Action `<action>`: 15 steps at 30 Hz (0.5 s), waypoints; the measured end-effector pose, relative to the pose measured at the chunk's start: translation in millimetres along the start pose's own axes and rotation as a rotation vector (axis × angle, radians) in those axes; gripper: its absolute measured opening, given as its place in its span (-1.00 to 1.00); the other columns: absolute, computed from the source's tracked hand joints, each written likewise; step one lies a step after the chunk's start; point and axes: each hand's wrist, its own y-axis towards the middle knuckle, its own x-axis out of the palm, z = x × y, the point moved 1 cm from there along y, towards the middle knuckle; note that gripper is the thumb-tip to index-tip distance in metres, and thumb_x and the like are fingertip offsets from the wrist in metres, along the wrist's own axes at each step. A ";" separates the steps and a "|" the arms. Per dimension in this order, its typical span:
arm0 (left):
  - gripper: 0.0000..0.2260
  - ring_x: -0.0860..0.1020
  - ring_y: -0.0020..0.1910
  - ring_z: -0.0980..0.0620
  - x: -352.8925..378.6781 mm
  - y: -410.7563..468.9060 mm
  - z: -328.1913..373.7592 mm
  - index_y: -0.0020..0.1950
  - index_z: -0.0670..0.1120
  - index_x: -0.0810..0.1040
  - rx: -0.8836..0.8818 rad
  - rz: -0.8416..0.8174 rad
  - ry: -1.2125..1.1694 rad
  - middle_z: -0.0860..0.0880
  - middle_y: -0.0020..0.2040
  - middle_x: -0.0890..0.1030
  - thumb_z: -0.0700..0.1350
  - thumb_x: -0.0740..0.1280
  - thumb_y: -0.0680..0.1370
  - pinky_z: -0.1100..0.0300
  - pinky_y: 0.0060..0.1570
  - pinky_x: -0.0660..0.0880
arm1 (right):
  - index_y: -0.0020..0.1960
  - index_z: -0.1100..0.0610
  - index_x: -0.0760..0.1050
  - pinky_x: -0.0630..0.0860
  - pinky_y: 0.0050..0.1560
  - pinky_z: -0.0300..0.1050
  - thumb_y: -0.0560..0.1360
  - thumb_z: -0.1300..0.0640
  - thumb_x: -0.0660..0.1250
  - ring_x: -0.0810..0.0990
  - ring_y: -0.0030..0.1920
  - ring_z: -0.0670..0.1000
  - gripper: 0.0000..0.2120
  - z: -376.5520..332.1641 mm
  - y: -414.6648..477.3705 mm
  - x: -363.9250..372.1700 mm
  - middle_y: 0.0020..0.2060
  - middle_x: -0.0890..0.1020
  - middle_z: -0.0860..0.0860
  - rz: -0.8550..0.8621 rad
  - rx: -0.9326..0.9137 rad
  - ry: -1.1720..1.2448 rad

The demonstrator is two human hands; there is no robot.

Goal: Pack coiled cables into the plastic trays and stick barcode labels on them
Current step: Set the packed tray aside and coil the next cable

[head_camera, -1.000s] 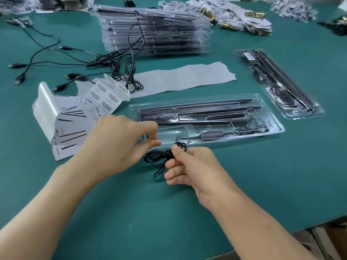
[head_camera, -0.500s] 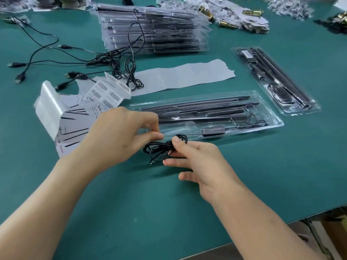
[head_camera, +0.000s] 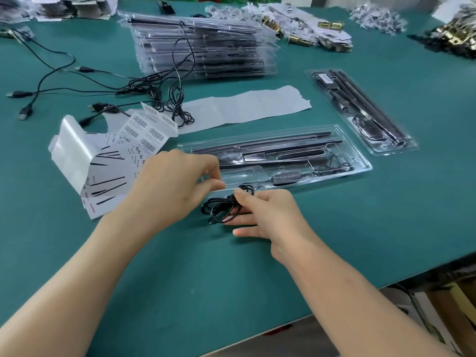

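Head view: right hand pinches glossy black coiled cable beside clear tray.

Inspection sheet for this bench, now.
Surface: green table mat.
Job's things: clear plastic tray before the hands; small black coiled cable outside it; barcode label sheet left; second filled clear tray right; stack of clear trays behind.
Clutter: torn white paper strip; paper scraps, brass parts far edge.
Hands: left hand pinches the tray's near corner; right hand pinches the coil.
Cables: loose black USB cables, tangled, one draped over the stack.
Surroundings: cardboard boxes below table edge.
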 end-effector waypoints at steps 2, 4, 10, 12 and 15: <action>-0.85 0.23 -0.45 0.28 0.5 0.1 -0.1 -0.10 0.07 0.63 0.002 0.003 0.001 0.19 -0.54 0.21 0.13 0.43 0.55 0.23 -0.40 0.14 | 0.13 0.48 0.55 0.70 -0.32 -0.08 0.61 0.12 0.43 0.76 -0.27 0.08 -0.62 -0.4 0.3 0.4 -0.15 0.75 0.19 0.008 0.004 0.016; -0.85 0.23 -0.45 0.28 0.9 0.7 -1.0 -0.09 0.07 0.64 0.000 0.004 0.008 0.19 -0.54 0.21 0.13 0.42 0.56 0.27 -0.39 0.13 | 0.16 0.50 0.53 0.70 -0.29 -0.07 0.61 0.13 0.43 0.76 -0.27 0.10 -0.60 -1.3 0.7 0.2 -0.15 0.75 0.21 0.003 0.008 0.026; -0.86 0.25 -0.43 0.29 1.5 2.5 -0.4 -0.07 0.09 0.61 -0.006 -0.003 0.028 0.14 -0.41 0.54 0.12 0.37 0.58 0.16 -0.39 0.17 | 0.04 0.39 0.60 0.72 -0.21 -0.05 0.62 0.16 0.40 0.77 -0.25 0.12 -0.75 -2.1 3.4 -1.3 -0.25 0.74 0.16 -0.017 0.041 0.021; -0.86 0.24 -0.45 0.28 0.5 2.2 0.4 -0.08 0.07 0.62 0.013 0.003 0.031 0.15 -0.50 0.43 0.10 0.39 0.58 0.19 -0.41 0.15 | 0.05 0.38 0.61 0.72 -0.18 -0.04 0.62 0.14 0.40 0.77 -0.25 0.11 -0.74 -2.5 5.7 -2.6 -0.27 0.73 0.14 -0.015 0.045 0.021; -0.87 0.23 -0.49 0.25 -0.6 0.3 1.6 -0.10 0.04 0.63 0.017 0.011 0.010 0.16 -0.58 0.19 0.07 0.42 0.57 0.19 -0.42 0.15 | 0.05 0.38 0.60 0.69 -0.24 -0.05 0.62 0.10 0.41 0.76 -0.29 0.10 -0.70 -1.1 7.2 -3.2 -0.29 0.71 0.11 -0.006 0.036 0.014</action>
